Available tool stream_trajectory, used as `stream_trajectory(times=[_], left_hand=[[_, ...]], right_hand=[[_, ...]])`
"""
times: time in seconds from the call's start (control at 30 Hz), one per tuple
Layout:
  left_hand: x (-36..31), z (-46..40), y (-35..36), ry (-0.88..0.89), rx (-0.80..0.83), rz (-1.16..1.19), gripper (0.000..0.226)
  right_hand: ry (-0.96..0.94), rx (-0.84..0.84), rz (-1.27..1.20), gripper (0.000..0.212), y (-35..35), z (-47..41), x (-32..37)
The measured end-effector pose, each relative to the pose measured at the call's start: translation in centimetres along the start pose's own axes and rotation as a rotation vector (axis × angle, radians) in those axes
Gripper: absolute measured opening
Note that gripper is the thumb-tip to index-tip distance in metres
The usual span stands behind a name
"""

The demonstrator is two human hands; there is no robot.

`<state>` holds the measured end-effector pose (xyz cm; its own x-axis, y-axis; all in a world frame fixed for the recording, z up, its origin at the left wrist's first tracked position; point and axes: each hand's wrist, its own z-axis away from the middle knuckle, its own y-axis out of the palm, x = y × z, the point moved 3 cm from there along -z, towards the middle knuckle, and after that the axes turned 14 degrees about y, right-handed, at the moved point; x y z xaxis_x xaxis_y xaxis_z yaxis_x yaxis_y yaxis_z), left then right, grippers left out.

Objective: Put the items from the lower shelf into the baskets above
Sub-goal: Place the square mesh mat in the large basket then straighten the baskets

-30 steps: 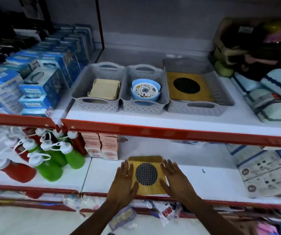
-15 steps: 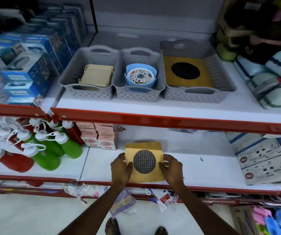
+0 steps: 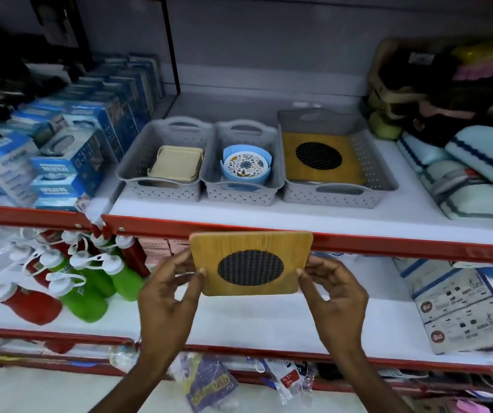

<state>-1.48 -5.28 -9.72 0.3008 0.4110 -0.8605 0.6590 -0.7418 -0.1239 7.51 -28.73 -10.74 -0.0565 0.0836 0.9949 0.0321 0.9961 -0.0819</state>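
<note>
A square wooden trivet [image 3: 249, 260] with a dark round mesh centre is held in the air before the red edge of the upper shelf. My left hand [image 3: 168, 296] grips its left side and my right hand [image 3: 333, 296] grips its right side. On the upper shelf stand three grey baskets. The left basket [image 3: 138, 171] holds beige square plates, the middle basket [image 3: 272, 186] holds blue round plates with a flowered one on top, and the large right basket [image 3: 385, 180] holds another wooden trivet [image 3: 319, 156].
Red and green bottles [image 3: 90, 281] lie on the lower shelf at left, with small pink boxes [image 3: 156, 248] behind. Printed cartons [image 3: 459, 305] fill the lower right. Blue boxes [image 3: 69, 141] stand at upper left, folded towels [image 3: 477, 174] at upper right. Packets hang below the shelf.
Both hands closed on the trivet that lay on the lower shelf and lifted it up to the level of the upper shelf's red edge.
</note>
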Motion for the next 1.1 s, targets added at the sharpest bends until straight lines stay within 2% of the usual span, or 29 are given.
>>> stream_trajectory(times=[0.13, 0.27, 0.33, 0.4, 0.47, 0.5, 0.63, 0.7, 0.77, 0.83, 0.9, 1.0, 1.03, 1.1], left_hand=[[-5.5, -4.9, 0.0, 0.038, 0.019, 0.137, 0.050], [-8.5, -7.8, 1.0, -0.034, 0.187, 0.255, 0.069], [-8.9, -8.7, 1.4, -0.095, 0.211, 0.317, 0.071], [-8.8, -9.5, 1.9, -0.169, 0.184, 0.364, 0.064], [-8.8, -10.3, 2.6, -0.230, 0.166, 0.398, 0.052], [-8.7, -10.8, 3.2, -0.246, 0.172, 0.415, 0.048], [-8.6, -13.2, 5.6, -0.282, 0.211, 0.477, 0.043], [-8.5, -14.3, 7.4, -0.319, 0.255, 0.458, 0.035], [-8.6, -15.4, 9.3, -0.373, 0.297, 0.435, 0.028], [-8.9, -16.8, 11.2, -0.406, 0.350, 0.451, 0.017], [-9.3, -18.2, 12.9, -0.342, 0.435, 0.425, 0.007], [-9.2, -20.0, 14.7, -0.158, 0.567, 0.252, 0.025], [-9.2, -20.5, 15.2, -0.076, 0.618, 0.156, 0.028], [-8.7, -21.2, 16.1, 0.115, 0.706, -0.075, 0.024]], right_hand=[[-0.090, -0.005, -0.186, 0.027, 0.1, -2.0, 6.2], [-0.067, 0.030, -0.300, 0.020, 0.8, -4.1, 9.7], [-0.064, 0.033, -0.299, 0.022, 0.9, -5.1, 10.4], [-0.067, 0.044, -0.246, 0.023, 0.6, -5.7, 10.8], [-0.140, 0.054, -0.084, 0.022, -0.2, -6.0, 11.5], [-0.238, 0.060, 0.053, 0.024, -0.6, -5.8, 11.9], [-0.648, 0.158, 0.613, 0.057, -1.8, -6.1, 13.0], [-0.817, 0.116, 0.844, 0.055, -1.9, -7.2, 13.3], [-0.901, 0.039, 0.959, 0.055, -2.4, -8.8, 13.8], [-0.791, 0.021, 1.057, 0.053, -3.1, -11.2, 13.9], [-0.637, 0.022, 1.054, 0.039, -4.2, -14.1, 13.1], [-0.180, 0.131, 0.693, 0.034, -5.2, -17.8, 12.5], [-0.118, 0.167, 0.626, 0.029, -5.3, -18.6, 12.4], [-0.103, 0.219, 0.680, 0.007, -4.8, -19.5, 12.5]])
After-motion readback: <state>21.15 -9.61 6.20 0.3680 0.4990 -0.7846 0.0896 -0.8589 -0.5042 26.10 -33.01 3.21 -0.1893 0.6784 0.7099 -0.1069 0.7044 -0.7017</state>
